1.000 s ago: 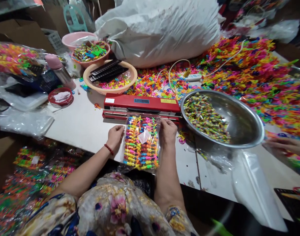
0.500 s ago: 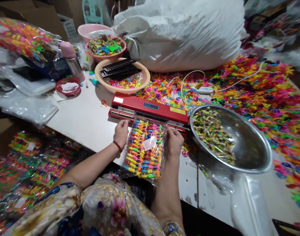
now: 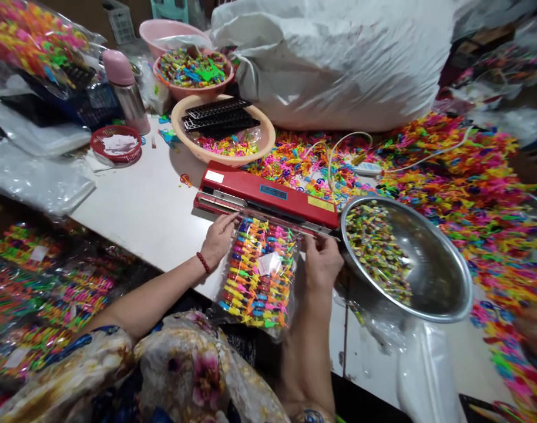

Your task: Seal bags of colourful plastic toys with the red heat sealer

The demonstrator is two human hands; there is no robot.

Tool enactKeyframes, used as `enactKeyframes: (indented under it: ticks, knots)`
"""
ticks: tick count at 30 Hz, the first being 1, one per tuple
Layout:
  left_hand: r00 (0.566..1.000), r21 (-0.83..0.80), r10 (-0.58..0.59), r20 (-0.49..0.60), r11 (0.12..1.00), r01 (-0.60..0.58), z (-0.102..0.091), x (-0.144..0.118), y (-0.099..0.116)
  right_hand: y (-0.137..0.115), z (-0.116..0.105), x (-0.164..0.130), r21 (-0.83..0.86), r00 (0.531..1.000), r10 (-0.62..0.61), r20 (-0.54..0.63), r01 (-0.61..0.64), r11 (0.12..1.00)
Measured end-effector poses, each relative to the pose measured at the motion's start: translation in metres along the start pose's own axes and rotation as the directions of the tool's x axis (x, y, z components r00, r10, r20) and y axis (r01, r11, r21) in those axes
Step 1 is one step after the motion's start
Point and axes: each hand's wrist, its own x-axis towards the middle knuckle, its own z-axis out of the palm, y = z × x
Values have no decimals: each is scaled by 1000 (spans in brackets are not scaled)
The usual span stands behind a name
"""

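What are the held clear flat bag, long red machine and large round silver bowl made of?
Held clear flat bag: likely thin plastic film, glossy; see-through.
Long red machine: probably painted metal, satin; smooth even colour, but could be plastic.
Large round silver bowl: seemingly stainless steel, polished; reflective inner wall.
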Motion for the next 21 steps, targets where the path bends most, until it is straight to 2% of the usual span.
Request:
enactKeyframes:
  ticks: [1, 3, 5, 7, 10, 12, 13, 15, 21]
  knots:
    - [999, 9, -36, -24, 999, 36, -3, -6, 2, -6, -4, 4, -75, 994, -108, 7, 109, 991]
    - [996, 84, -84, -37, 993, 87, -10, -23, 8, -25, -5, 13, -62, 960, -260, 105, 268, 961]
    - [999, 193, -42, 23, 981, 37, -17, -44, 17, -45, 1, 24, 17, 907, -317, 276, 326, 945]
    - [980, 298, 100, 175, 943, -149, -21, -65, 27, -62, 12, 36, 26, 832, -356, 426, 382, 924]
    - [864, 428, 289, 413, 776, -464, -18, -89, 37, -76, 27, 51, -6, 680, -400, 614, 511, 859]
    - [812, 496, 326, 483, 662, -561, -13, -94, 40, -78, 33, 59, -10, 587, -389, 710, 561, 828]
    - [796, 514, 335, 504, 625, -588, -10, -94, 41, -78, 34, 62, -16, 556, -372, 743, 571, 821]
    - [776, 520, 344, 529, 591, -617, -5, -91, 41, -78, 36, 66, -42, 524, -337, 782, 583, 811]
    - [758, 506, 343, 554, 585, -634, -2, -81, 41, -76, 37, 72, -90, 511, -276, 814, 580, 809]
